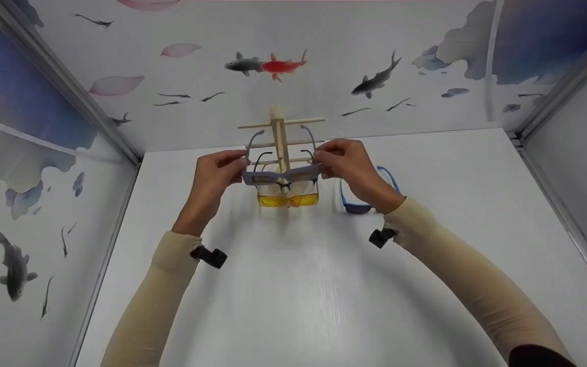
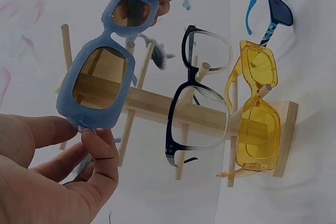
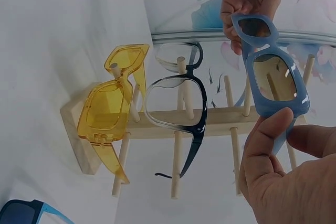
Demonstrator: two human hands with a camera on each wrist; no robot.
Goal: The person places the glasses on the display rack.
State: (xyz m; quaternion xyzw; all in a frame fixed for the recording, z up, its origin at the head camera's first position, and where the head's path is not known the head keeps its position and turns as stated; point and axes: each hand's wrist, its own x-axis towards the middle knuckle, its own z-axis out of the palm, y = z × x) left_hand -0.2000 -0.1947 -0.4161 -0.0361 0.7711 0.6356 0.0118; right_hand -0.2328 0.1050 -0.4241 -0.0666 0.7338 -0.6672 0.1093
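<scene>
Blue-grey sunglasses (image 1: 301, 174) with brown lenses are held between both hands, in front of the upper part of a wooden glasses stand (image 1: 279, 135). My left hand (image 1: 214, 176) pinches one end of the frame by the hinge, thumb and fingers together. At the opposite end, my right hand (image 1: 347, 162) grips the other hinge the same way. In the left wrist view the sunglasses (image 2: 102, 77) are apart from the black-and-clear glasses (image 2: 170, 129), which rest on a lower peg. Yellow glasses (image 2: 260, 129) hang lowest, near the stand's base. Whether the sunglasses touch a peg cannot be told.
Blue sunglasses (image 1: 357, 208) with dark lenses lie on the white table (image 1: 293, 285), right of the stand and under my right wrist. Walls with painted fish (image 1: 375, 79) enclose the table at the back and sides. Bare pegs (image 1: 306, 121) stick out at the stand's top.
</scene>
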